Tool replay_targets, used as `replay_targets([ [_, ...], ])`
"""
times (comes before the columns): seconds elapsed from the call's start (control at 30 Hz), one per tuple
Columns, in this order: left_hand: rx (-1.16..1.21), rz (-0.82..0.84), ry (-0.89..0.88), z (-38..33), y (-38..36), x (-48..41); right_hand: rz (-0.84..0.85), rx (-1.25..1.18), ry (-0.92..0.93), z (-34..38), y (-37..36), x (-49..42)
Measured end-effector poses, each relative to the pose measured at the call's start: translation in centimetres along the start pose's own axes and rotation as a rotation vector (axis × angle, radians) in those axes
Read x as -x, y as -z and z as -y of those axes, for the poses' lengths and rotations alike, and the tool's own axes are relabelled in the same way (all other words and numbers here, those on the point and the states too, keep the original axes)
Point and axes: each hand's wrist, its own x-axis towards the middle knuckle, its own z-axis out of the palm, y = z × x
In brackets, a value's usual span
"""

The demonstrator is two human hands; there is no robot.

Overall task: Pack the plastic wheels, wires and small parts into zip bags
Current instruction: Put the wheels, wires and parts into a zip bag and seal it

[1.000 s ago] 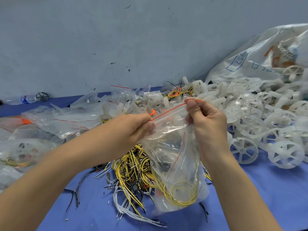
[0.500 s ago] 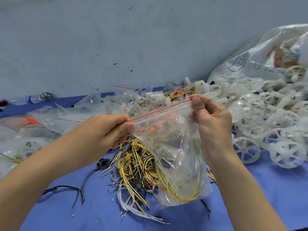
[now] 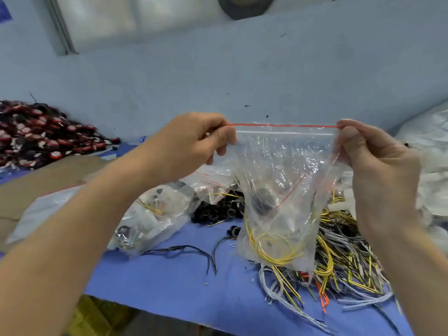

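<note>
The step in hand looks like the closing of a filled bag. A clear plastic zip bag (image 3: 278, 190) hangs in the air at the middle of the view, above the blue cloth-covered table (image 3: 169, 282) and touching nothing but the two hands. The left hand (image 3: 194, 141) pinches its upper corner at 9 o'clock between thumb and forefinger, and the right hand (image 3: 373, 156) pinches the opposite corner at 3 o'clock in the same way. They pull the thin red top strip (image 3: 283, 125) taut and level between them.

The mouth of the bag faces 12 o'clock and its bottom points to 6 o'clock, so the long axis runs straight up and down, with the zip line crossing it from 9 to 3. A coil of thin yellow wire (image 3: 274, 248) lies in the bottom, with a dark round part (image 3: 260, 202) above it. The zip track appears pressed flat along its length, though I cannot tell whether it is fully sealed.

If it is, the next move calls for letting go with one hand and laying the bag with the other filled clear bags (image 3: 150, 221) at 8 o'clock. A fresh bag then needs filling from the loose heap of yellow, grey and black wires (image 3: 344, 263) at 4 o'clock.
</note>
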Motion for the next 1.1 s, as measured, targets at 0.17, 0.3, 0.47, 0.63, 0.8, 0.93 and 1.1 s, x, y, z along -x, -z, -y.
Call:
replay_targets([
  [0.17, -0.075, -0.041, 0.123, 3.9, 4.6, -0.1, 0.058, -0.029, -0.107, -2.3, -6.8, -0.8],
  [0.3, -0.064, -0.022, 0.258, 6.4, 6.4, 0.5, 0.105, 0.003, -0.151, -2.8, -11.1, -1.3],
  [0.47, 0.241, -0.071, 0.21, 7.6, 8.3, 2.1, 0.137, 0.023, -0.049, -1.4, -13.9, -3.1],
  [0.63, 0.438, -0.151, 0.326, 12.6, 9.4, 2.5, 0.233, 0.039, -0.129, -5.0, -20.0, -5.5],
  [0.8, 0.36, -0.225, 0.825, 22.9, 6.7, 4.2, 0.53, 0.399, -0.419, -15.3, -26.1, -3.5],
  [0.93, 0.222, -0.238, 1.134, 28.7, 3.6, 7.0, 0.645, 0.542, -0.437, -19.0, -23.7, -0.7],
  [1.1, 0.194, -0.291, 1.104, 28.7, 0.9, 5.8, 0.664, 0.627, -0.393, -19.1, -16.2, -0.9],
])
